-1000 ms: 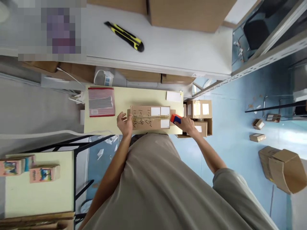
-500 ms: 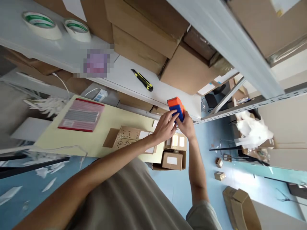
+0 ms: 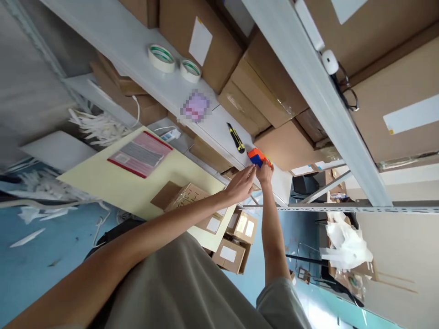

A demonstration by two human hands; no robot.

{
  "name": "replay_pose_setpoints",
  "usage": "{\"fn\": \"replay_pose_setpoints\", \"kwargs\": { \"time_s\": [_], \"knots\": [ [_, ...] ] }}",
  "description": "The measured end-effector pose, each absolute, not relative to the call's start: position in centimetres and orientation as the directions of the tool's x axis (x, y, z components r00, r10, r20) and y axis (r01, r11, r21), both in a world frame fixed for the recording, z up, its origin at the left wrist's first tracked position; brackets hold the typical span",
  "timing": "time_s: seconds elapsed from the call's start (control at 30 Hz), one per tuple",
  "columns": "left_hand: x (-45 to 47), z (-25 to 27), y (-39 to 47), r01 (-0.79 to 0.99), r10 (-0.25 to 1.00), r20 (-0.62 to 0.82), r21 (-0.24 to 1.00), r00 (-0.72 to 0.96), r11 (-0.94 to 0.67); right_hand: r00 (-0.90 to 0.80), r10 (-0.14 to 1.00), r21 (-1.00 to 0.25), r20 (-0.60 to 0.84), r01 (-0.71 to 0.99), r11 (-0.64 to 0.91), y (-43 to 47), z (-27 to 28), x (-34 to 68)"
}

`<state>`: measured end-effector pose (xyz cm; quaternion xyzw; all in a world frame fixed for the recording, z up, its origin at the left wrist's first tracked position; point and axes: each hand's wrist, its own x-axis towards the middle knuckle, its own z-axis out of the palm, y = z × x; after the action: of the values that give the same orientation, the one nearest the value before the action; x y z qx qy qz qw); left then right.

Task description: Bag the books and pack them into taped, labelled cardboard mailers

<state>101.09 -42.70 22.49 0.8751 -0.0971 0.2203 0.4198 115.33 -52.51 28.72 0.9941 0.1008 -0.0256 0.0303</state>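
Brought orange-and-blue tool (image 3: 258, 156) nearer the cutter (image 3: 236, 138) by the shelf (image 3: 217, 130)'s right front edge, clasped in right hand (image 3: 265, 173), with left hand (image 3: 241, 183) alongside, contact unclear, leaving carton (image 3: 190, 193) on desk (image 3: 151, 185) unheld

Blue floor (image 3: 34, 262) spreads around me beneath a pale-yellow table (image 3: 137, 196) and grey metal shelving (image 3: 322, 100), glaring brightly towards the beige wall (image 3: 401, 237).

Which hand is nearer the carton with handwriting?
Left: the left hand is just beyond the carton, its forearm crossing in front of it; the right hand is farther off, gripping the orange-and-blue tool.
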Motion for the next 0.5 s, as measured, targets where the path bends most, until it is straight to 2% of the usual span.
{"fn": "replay_pose_setpoints", "kwargs": {
  "time_s": [0.13, 0.2, 0.27, 0.37, 0.43, 0.5],
  "knots": [
    [96.9, 16.9, -37.3, -0.195, 0.08, 0.307, 0.762, 0.948, -0.618, 0.98, 0.172, -0.013, 0.105, 0.174, -0.985, -52.6, 27.2, 113.2],
    [93.7, 13.0, -34.1, -0.022, 0.181, 0.165, 0.795, 0.97, -0.607, 0.972, 0.141, -0.083, 0.188, 0.158, -0.984, -53.8, 25.6, 110.0],
    [90.0, 9.4, -31.2, 0.185, 0.289, -0.012, 0.795, 0.957, -0.578, 0.98, 0.088, -0.155, 0.181, 0.117, -0.981, -55.3, 23.2, 105.3],
    [84.9, 6.3, -28.7, 0.435, 0.365, -0.269, 0.736, 0.891, -0.519, 0.998, -0.004, -0.224, -0.056, -0.017, -0.974, -56.9, 18.8, 96.6],
    [82.8, 5.6, -28.4, 0.476, 0.31, -0.362, 0.705, 0.879, -0.525, 0.963, -0.042, -0.241, -0.266, -0.109, -0.964, -57.0, 16.1, 91.3],
    [81.8, 5.6, -29.0, 0.455, 0.243, -0.387, 0.704, 0.89, -0.546, 0.911, -0.06, -0.245, -0.408, -0.172, -0.954, -56.5, 13.9, 87.5]
  ]
}}
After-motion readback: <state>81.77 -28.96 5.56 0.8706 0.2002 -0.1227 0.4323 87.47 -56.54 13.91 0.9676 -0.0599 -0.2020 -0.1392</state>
